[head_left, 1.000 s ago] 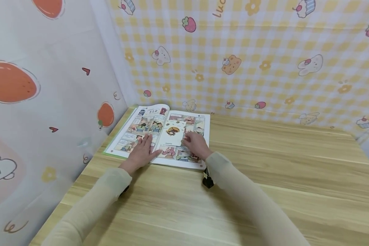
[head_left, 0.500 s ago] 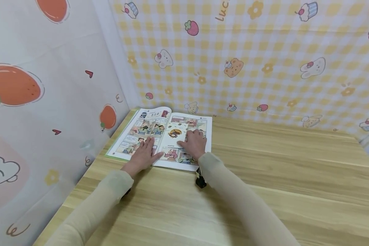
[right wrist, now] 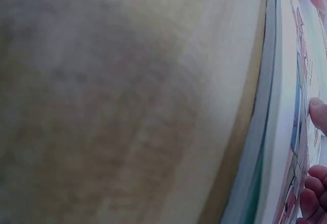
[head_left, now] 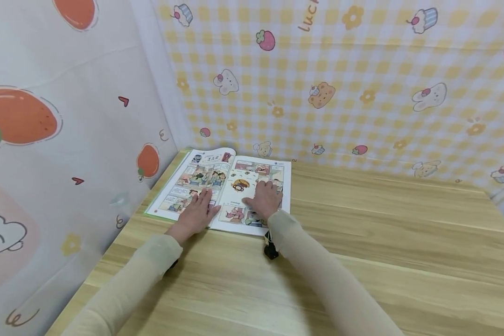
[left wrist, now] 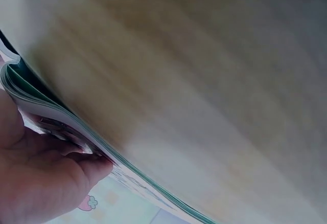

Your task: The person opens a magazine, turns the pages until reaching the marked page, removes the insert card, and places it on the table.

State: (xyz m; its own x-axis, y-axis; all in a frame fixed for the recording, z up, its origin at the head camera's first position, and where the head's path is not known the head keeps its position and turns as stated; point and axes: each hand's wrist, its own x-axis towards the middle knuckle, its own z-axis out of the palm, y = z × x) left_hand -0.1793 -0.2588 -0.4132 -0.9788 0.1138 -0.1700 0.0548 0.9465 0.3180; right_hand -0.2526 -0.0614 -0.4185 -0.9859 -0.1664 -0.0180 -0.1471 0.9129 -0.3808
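An open comic book (head_left: pixel 185 189) lies on the table at its far left, its pages curving up at the spine. On the right-hand page rests a white card (head_left: pixel 234 197) printed with a round cartoon animal. My left hand (head_left: pixel 196 214) rests on the lower part of the left page, fingers extended and thumb toward the spine. In the left wrist view, the left hand (left wrist: pixel 46 178) lies along the book's near edge. My right hand (head_left: pixel 265 198) rests over the card's right side with fingers spread, hiding that edge. The right wrist view catches only fingertips (right wrist: pixel 318 114) against the page.
The wooden table (head_left: pixel 386 242) extends to the right and front of the book. A yellow checked cloth (head_left: pixel 344 65) hangs behind it, and a white printed cloth (head_left: pixel 101 60) on the left. A small black device (head_left: pixel 271 249) sits beneath the right wrist.
My right hand has gone from pinching the card's right edge to lying spread over it, slightly left of before. The left hand has stayed on the left page. The head view has shifted slightly.
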